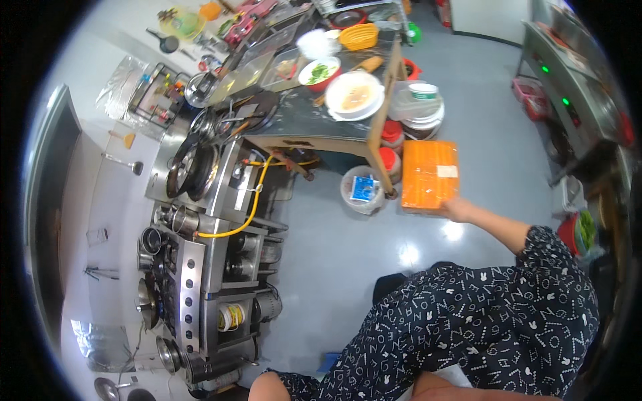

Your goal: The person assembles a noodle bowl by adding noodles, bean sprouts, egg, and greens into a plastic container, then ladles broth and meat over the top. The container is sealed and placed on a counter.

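My right hand point(457, 210) reaches forward, its fingers closed on the near right corner of an orange package point(428, 175). The package is block-shaped, wrapped in clear shiny plastic, with a pale label near its right side. It is beside the table leg, next to jars with red lids point(390, 159); whether it rests on the floor cannot be told. My right arm comes out of a black sleeve with white print. Bare skin shows at the lower edge, but my left hand is not visible.
A dark worktable point(304, 110) holds bowls and trays. A lined bin point(362, 190) stands by its leg. To the left, a yellow hose point(254, 208) hangs by the stove point(184, 287) with its pans. Steel equipment point(578, 87) lines the right; stacked tubs point(422, 110) stand beside the table.
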Action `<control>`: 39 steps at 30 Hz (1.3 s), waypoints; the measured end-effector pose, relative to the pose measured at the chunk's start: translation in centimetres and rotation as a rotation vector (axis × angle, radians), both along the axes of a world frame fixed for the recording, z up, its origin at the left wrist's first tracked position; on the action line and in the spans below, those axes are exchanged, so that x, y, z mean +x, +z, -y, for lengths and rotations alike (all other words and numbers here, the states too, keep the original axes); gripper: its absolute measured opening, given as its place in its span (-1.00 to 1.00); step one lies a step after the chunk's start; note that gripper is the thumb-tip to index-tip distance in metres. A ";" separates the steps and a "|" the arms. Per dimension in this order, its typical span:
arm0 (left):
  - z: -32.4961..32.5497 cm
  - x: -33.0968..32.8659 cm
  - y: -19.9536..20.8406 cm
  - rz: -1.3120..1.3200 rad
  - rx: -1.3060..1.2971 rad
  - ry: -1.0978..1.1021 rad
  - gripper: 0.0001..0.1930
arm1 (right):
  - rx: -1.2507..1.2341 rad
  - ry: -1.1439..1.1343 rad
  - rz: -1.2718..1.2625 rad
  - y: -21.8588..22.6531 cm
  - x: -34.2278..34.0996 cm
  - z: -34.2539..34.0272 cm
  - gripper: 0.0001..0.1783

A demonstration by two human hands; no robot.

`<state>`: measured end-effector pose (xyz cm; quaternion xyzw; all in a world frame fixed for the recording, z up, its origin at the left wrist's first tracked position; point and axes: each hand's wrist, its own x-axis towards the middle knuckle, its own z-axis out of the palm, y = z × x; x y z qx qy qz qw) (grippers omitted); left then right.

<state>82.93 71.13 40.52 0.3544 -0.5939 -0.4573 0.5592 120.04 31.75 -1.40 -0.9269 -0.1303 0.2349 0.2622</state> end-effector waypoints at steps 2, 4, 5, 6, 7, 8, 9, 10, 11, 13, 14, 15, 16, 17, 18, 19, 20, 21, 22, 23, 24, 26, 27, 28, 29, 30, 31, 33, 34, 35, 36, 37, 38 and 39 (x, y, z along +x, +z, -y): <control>-2.8 5.1 0.1 -0.153 -0.009 0.038 -0.68 | 0.124 0.147 0.131 2.5 8.2 -10.5 -0.63; -5.3 11.4 0.8 -0.074 0.080 -0.184 -0.68 | 0.312 0.330 0.186 5.5 13.3 -20.1 -0.63; -6.7 14.8 1.3 0.022 0.034 -0.095 -0.66 | 0.455 0.394 0.176 7.1 14.7 -23.9 -0.66; -8.3 18.4 1.8 0.135 -0.034 0.072 -0.64 | 0.508 0.466 0.154 8.6 16.1 -27.2 -0.67; -10.1 22.2 2.2 0.266 -0.089 0.231 -0.61 | 0.679 0.558 0.199 10.0 17.8 -30.1 -0.69; -12.2 25.9 2.6 0.395 -0.153 0.380 -0.58 | 0.612 0.592 0.159 11.3 19.5 -32.3 -0.69; -14.5 30.0 2.7 0.518 -0.216 0.539 -0.55 | 0.640 0.630 0.149 12.1 21.5 -34.5 -0.68; -17.2 34.0 2.3 0.635 -0.300 0.695 -0.51 | 0.649 0.624 0.167 13.0 23.7 -35.7 -0.70; -19.9 37.8 1.6 0.706 -0.361 0.834 -0.47 | 0.635 0.611 0.211 13.7 26.8 -36.9 -0.71; -24.5 44.7 -1.0 0.586 -0.356 0.902 -0.39 | 0.506 0.510 0.215 14.9 32.9 -38.0 -0.72; -26.2 48.6 -3.0 0.333 -0.255 0.740 -0.40 | 0.569 0.459 0.332 15.3 36.9 -37.4 -0.73; -27.7 52.4 -4.8 0.069 -0.149 0.610 -0.40 | 0.607 0.383 0.438 16.1 41.0 -36.5 -0.73; -27.8 54.2 -6.3 0.015 -0.085 0.897 -0.41 | 0.533 0.279 0.543 16.2 46.0 -35.6 -0.72; -27.6 55.5 -7.2 -0.026 -0.015 1.228 -0.42 | 0.508 0.184 0.687 16.7 51.0 -34.3 -0.72; -28.7 59.7 -8.7 -0.086 0.095 1.150 -0.35 | 0.382 0.054 0.666 16.6 56.3 -33.1 -0.67; -29.3 63.7 -9.8 -0.165 0.174 1.094 -0.25 | 0.247 -0.030 0.683 16.5 62.1 -31.4 -0.68; -29.3 66.3 -11.0 -0.283 0.182 1.111 -0.33 | 0.158 0.004 0.840 16.0 67.4 -29.5 -0.71; -29.6 68.9 -12.4 -0.299 0.252 1.171 -0.41 | -0.059 0.025 1.044 15.5 72.7 -27.7 -0.73; -29.9 72.0 -14.5 -0.297 0.353 1.189 -0.50 | -0.132 -0.120 1.011 14.1 76.6 -26.0 -0.71; -30.6 74.5 -17.1 -0.441 0.504 1.166 -0.55 | -0.215 -0.363 0.847 13.0 80.5 -24.3 -0.69; -30.9 76.9 -20.4 -0.501 0.581 1.184 -0.54 | -0.463 -0.296 0.787 11.7 82.9 -22.1 -0.64; -33.5 79.2 -27.3 -0.725 0.638 1.359 -0.63 | -0.693 -0.092 0.694 9.8 86.1 -18.6 -0.57; -35.7 79.5 -30.9 -0.931 0.626 1.501 -0.67 | -0.578 -0.143 0.613 9.7 87.2 -17.1 -0.57; -37.6 79.2 -34.6 -1.156 0.540 1.764 -0.66 | -0.529 -0.197 0.656 9.0 87.1 -15.8 -0.58; -39.4 79.7 -38.0 -1.568 0.338 1.966 -0.65 | -0.529 -0.275 0.678 8.9 87.0 -14.1 -0.58; -42.1 78.4 -41.3 -1.646 0.515 2.081 -0.61 | -0.560 -0.256 0.663 8.5 85.7 -13.5 -0.58; -44.1 78.8 -43.9 -1.631 0.524 2.121 -0.56 | -0.606 -0.258 0.648 8.5 85.2 -12.7 -0.58; -47.2 81.2 -48.6 -1.692 0.410 2.139 -0.57 | -0.532 -0.214 0.695 8.5 83.8 -11.0 -0.59; -48.0 82.2 -49.9 -1.615 0.290 2.148 -0.56 | -0.531 -0.249 0.720 8.3 83.2 -10.3 -0.61; -48.5 83.5 -50.9 -1.638 0.223 2.118 -0.55 | -0.509 -0.268 0.803 8.3 82.9 -9.5 -0.63; -48.8 84.3 -51.1 -1.640 0.235 2.188 -0.54 | -0.483 -0.287 0.888 8.7 82.5 -8.7 -0.64; -48.7 85.4 -51.3 -1.610 0.252 2.223 -0.53 | -0.440 -0.214 0.946 9.2 82.7 -7.9 -0.62; -48.5 85.4 -50.9 -1.615 0.159 2.146 -0.51 | -0.676 -0.351 0.751 10.4 81.6 -7.0 -0.60; -47.8 85.7 -50.6 -1.744 0.114 2.140 -0.52 | -0.521 -0.137 1.218 11.6 81.8 -6.7 -0.60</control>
